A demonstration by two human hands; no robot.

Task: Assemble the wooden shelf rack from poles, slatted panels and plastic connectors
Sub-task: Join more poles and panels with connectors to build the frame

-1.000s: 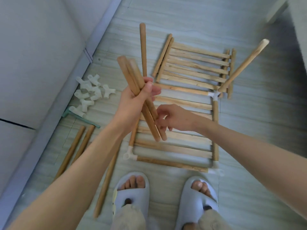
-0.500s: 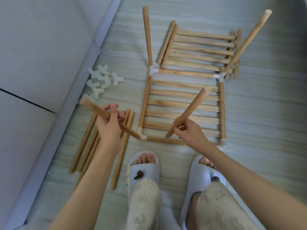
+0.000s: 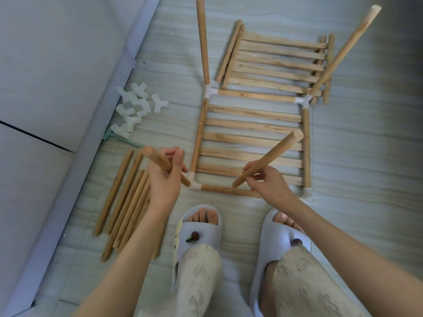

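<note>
My left hand (image 3: 165, 179) grips a short wooden pole (image 3: 158, 160) near the frame's near-left white connector (image 3: 194, 184). In my right hand (image 3: 270, 184) I hold a second pole (image 3: 272, 154), tilted up to the right over the slats. The slatted panel (image 3: 249, 138) lies on the floor framed by poles and corner connectors. Two poles stand up from the far corners, the left pole (image 3: 203, 42) and the right pole (image 3: 343, 49). A second slatted panel (image 3: 279, 62) lies behind.
Several loose poles (image 3: 123, 197) lie on the floor to the left. A heap of white plastic connectors (image 3: 135, 106) sits by the grey wall (image 3: 57, 76). My two feet in pale slippers (image 3: 199, 229) stand just in front of the frame.
My hands split the poles: one stays in my left hand, one went to my right. The other poles now lie on the floor at the left. My view shifted closer.
</note>
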